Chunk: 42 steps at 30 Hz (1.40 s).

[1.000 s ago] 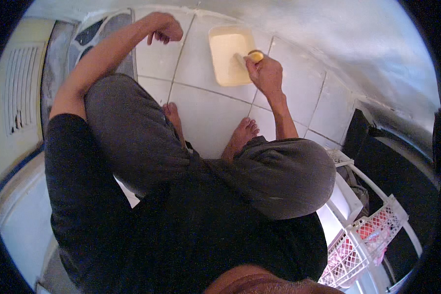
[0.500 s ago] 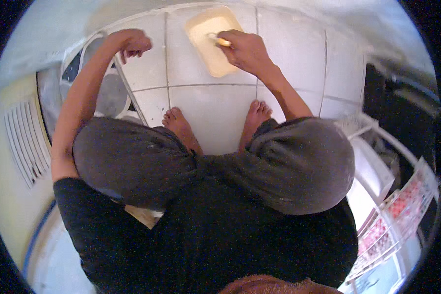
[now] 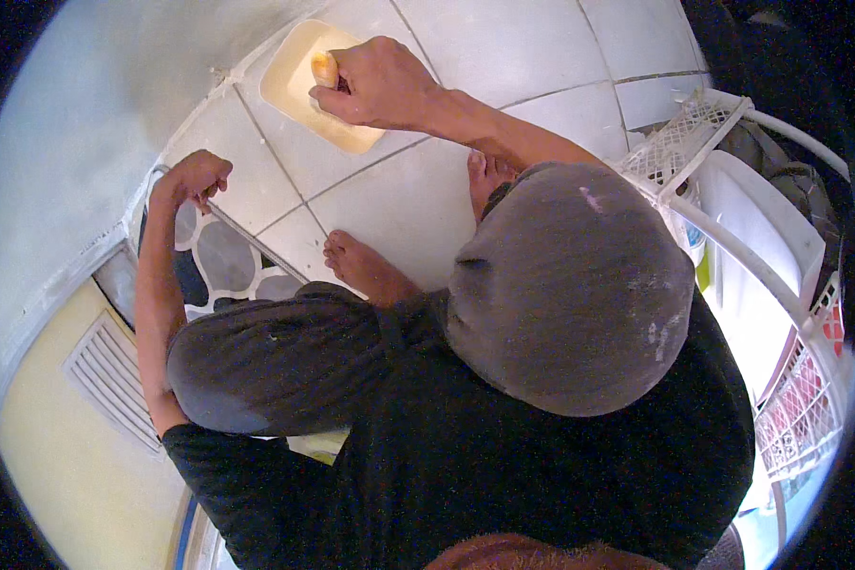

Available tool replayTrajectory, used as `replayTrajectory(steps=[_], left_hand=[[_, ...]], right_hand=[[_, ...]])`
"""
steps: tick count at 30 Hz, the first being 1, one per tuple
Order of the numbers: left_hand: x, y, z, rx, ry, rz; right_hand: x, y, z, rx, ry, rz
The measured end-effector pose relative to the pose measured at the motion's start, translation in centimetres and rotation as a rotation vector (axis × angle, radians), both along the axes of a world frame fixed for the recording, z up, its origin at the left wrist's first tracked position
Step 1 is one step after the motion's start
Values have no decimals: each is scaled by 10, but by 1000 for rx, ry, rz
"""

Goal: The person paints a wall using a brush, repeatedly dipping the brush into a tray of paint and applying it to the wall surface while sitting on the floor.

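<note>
Clearly, in the head view, the right hand (image 3: 380, 84) has its fingers wrapped around a yellow-orange handle (image 3: 324, 68), the thumb lying along its lower side; what the handle ends in is mostly hidden by the hand. The handle is over a cream, round-cornered tray (image 3: 351, 140), which rests on the white tiled floor (image 3: 465, 47) beyond the feet, near the wall (image 3: 114, 114). The left hand (image 3: 198, 179) hangs well apart from the tray, beside the wall and above a patterned grey, black and white mat (image 3: 226, 256). Its fingers are bent inward; the palm is turned out of sight, so one cannot tell how far they close. A white rack (image 3: 731, 249) stands at the person's right.
</note>
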State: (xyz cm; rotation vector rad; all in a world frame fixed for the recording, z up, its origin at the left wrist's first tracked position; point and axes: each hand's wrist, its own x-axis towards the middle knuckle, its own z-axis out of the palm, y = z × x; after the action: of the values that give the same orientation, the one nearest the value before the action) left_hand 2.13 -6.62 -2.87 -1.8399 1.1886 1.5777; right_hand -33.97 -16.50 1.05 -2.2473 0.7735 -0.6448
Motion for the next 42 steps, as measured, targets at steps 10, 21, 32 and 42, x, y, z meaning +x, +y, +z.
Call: replayTrajectory(steps=[10,21,32,42], left_hand=[[7,0,-6,13,41,32],[6,-2,-4,75,-38,-39],[-24,-8,24,42,-102,30],[15,-8,-9,-136,144,-704]], right_hand=[[-3,-5,4,-359,3,46],[32,-26,-10,-322,-20,321],[6,6,9,123,-27,40],[-4,-33,6,-100,65,23]])
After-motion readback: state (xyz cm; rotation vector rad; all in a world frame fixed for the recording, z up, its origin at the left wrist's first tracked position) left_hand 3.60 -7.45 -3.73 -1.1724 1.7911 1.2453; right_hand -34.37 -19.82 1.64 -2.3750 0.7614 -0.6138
